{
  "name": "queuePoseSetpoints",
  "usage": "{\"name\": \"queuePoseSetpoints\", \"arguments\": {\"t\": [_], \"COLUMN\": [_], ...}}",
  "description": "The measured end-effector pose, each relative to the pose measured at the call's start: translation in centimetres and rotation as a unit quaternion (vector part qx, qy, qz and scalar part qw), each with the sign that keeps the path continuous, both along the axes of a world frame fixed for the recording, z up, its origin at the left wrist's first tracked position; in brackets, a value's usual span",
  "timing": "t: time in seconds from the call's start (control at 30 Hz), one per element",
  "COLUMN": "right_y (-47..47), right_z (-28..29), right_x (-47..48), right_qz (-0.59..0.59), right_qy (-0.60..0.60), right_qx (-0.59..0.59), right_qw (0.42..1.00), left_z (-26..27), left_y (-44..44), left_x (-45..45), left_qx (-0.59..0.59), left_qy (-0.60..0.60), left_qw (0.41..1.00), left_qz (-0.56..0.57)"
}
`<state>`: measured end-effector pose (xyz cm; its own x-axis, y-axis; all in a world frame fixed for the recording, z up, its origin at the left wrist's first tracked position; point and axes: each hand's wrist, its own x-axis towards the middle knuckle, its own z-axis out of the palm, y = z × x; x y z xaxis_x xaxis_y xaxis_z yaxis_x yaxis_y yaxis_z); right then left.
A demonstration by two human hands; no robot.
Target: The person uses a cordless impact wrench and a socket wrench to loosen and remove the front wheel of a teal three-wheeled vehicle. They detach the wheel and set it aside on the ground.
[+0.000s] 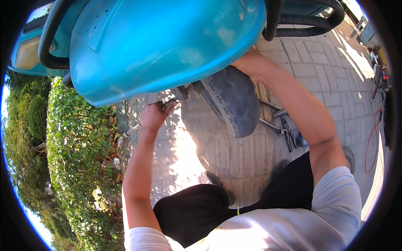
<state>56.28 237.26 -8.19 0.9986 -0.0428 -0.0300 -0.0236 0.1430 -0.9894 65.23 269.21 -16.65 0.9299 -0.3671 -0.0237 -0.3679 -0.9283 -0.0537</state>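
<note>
My left hand (154, 116) is closed around a metal hand tool (134, 128), perhaps a wrench. Its upper end meets a dark axle part (181, 93) beside the wheel, and its lower end points down toward the hedge. A worn black tyre (240, 102) hangs under a glossy teal fender (169, 47), tilted and above the paving. My right hand (248, 64) reaches in behind the tyre's right side beneath the fender. Its fingers are hidden there, so what they touch or hold cannot be seen.
Pliers (287, 135), a wrench (271, 126) and a metal bar tool (279, 113) lie on the paving (314, 72) at right. Black tubular bars (301, 31) flank the fender. A leafy hedge (78, 150) runs along the left. A red cable (372, 144) curves at far right.
</note>
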Motion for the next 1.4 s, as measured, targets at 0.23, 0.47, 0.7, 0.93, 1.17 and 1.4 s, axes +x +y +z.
{"name": "queuePoseSetpoints", "arguments": {"t": [0.23,0.47,0.7,0.93,1.17,1.4], "right_y": [0.9,-0.9,-1.0,0.0,0.2,0.6], "right_z": [-3.1,-3.4,-4.1,-4.7,-4.3,-5.1], "right_x": [0.4,-2.7,-5.3,-7.1,-8.4,-8.1], "right_qz": [0.049,-0.034,-0.056,-0.067,-0.049,-0.024], "right_qy": [0.021,0.077,0.081,0.091,0.087,0.062], "right_qx": [-0.07,-0.031,-0.022,-0.036,-0.105,-0.093], "right_qw": [0.996,0.996,0.995,0.993,0.989,0.993], "left_z": [-6.5,-24.1,-27.0,-19.9,-26.3,-32.7], "left_y": [15.0,19.5,15.6,-3.3,-10.4,-3.8], "left_x": [-4.5,-7.8,-4.2,3.9,4.9,7.1], "left_qx": [0.0,-0.082,-0.069,0.0,-0.066,-0.055], "left_qy": [0.078,0.22,0.076,0.316,0.28,0.188], "left_qw": [0.997,0.963,0.992,0.938,0.956,0.981], "left_qz": [0.01,0.129,0.068,-0.143,0.058,0.003]}}
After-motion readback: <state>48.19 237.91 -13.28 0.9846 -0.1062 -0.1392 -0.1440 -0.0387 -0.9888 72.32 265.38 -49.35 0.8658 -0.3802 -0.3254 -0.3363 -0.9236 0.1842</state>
